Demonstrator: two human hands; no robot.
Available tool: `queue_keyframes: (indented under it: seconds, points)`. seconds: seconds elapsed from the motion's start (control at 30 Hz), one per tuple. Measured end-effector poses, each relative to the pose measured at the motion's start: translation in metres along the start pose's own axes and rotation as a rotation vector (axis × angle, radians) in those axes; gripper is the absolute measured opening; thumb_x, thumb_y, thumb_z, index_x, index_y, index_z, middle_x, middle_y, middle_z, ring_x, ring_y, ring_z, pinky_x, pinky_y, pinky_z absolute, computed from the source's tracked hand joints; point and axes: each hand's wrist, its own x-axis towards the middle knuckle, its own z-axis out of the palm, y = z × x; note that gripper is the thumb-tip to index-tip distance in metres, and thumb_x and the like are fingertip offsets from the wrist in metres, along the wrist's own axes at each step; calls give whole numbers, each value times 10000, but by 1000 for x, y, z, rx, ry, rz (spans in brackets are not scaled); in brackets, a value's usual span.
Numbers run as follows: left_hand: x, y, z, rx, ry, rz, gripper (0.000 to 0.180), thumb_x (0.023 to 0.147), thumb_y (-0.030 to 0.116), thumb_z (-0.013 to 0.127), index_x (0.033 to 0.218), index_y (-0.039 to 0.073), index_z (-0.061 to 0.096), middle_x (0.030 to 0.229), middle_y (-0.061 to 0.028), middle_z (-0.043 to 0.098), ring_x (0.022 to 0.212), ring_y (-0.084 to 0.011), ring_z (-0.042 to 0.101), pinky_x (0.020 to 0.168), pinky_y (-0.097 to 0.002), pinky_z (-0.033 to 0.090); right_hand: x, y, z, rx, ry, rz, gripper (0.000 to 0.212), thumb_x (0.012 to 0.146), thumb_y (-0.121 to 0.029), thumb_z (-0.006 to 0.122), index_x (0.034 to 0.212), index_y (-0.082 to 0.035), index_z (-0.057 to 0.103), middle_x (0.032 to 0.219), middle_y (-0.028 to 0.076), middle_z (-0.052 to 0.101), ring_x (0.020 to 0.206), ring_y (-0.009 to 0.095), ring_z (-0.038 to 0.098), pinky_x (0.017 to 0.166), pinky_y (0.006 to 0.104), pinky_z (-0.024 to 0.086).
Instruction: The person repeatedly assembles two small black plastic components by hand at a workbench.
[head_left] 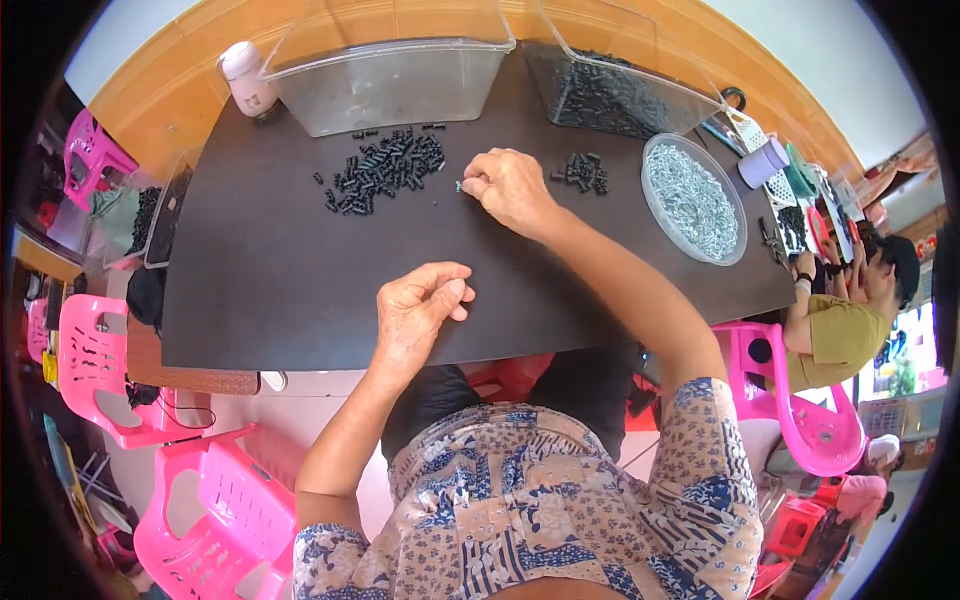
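Observation:
My right hand [510,190] is over the middle of the dark table, its fingertips pinched on a small silver metal piece [460,186]. Just left of it lies a loose pile of small black plastic parts [385,170]. On its other side is a smaller cluster of the same black parts [584,172]. My left hand [418,308] is above the near edge of the table, fingers curled and thumb pressed in; what it holds, if anything, is hidden. A round clear tub [742,225] full of small silver metal pieces [693,200] stands to the right.
Along the back of the table [270,270] stand a clear plastic bin [400,90] and another bin [640,95] with black parts inside. A pink bottle [247,80] is at the back left. Pink chairs [225,510] stand left. At right, a person [845,330] sits by a purple cup [763,162].

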Motion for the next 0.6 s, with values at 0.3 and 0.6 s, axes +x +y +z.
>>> queue_keyframes:
  seconds: [0.3, 0.6]
  points:
    - [-2, -2, -11, 71, 50, 65, 194, 864, 86, 608, 1004, -46, 627, 805, -87, 652, 628, -79, 549, 606, -195, 464, 35, -6, 16, -31, -8, 114, 178, 724, -195, 630, 747, -21, 657, 703, 174, 637, 723, 348, 621, 680, 434, 469]
    - [-3, -6, -12, 61, 47, 85, 178, 866, 84, 603, 984, -46, 634, 806, -74, 653, 632, -71, 541, 609, -189, 455, 51, -1, 41, -169, -70, 184, 193, 682, -181, 660, 739, 2, 639, 703, 208, 624, 725, 377, 615, 672, 444, 476]
